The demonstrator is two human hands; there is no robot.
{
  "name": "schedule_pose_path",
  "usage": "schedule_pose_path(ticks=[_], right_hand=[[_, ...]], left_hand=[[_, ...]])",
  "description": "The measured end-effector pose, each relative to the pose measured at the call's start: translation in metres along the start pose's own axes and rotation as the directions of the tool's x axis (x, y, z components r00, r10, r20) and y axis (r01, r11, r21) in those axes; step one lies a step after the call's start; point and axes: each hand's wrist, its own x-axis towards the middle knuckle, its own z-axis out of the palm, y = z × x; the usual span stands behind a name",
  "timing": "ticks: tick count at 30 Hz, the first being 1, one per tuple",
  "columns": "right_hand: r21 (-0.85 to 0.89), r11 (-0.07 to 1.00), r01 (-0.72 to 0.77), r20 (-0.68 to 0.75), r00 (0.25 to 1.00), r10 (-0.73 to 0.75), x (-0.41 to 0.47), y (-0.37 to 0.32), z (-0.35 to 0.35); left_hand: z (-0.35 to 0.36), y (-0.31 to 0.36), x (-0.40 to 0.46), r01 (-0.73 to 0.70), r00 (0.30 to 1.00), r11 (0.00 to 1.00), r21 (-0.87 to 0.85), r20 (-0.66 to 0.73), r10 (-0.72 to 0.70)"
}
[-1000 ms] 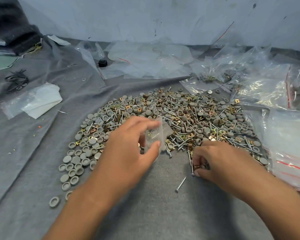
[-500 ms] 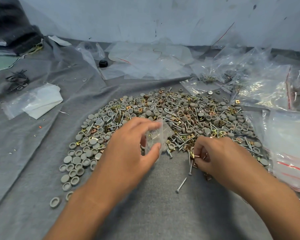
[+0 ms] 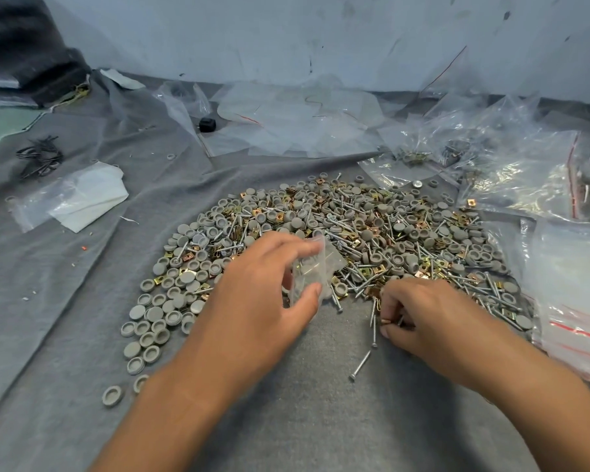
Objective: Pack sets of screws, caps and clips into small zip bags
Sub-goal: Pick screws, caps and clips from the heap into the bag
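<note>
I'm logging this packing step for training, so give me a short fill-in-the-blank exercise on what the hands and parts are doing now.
1. The left hand grips a small clear zip ____ between thumb and fingers.
2. The right hand pinches parts at the near edge of the pile, among them a copper-coloured ____.
3. One loose screw lies alone on the grey ____, nearer the person than the pile.
4. The round caps spread at the pile's left edge are ____ in colour.

Missing words: bag; clip; cloth; grey
</note>
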Motion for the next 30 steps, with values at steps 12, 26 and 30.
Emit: schedule_pose_path(ticks=[12,26,30], right_hand=[[0.808,0.537,0.244,-0.236,0.968,-0.086,-0.002,-0.020,-0.024],[0.224,0.881,0.417,-0.632,0.750,-0.194,-0.003,-0.038,-0.005],[0.231,0.874,0.428,-0.619,0.758,-0.208,-0.003,-0.038,-0.006]], left_hand=[[0.012,0.006,0.000,-0.054,0.999,0.996,-0.077,-0.003,0.054],[0.017,0.011,-0.001,-0.074,0.997,0.993,-0.088,-0.004,0.074],[0.015,0.010,-0.001,-0.070,0.998,0.994,-0.086,-0.006,0.070]])
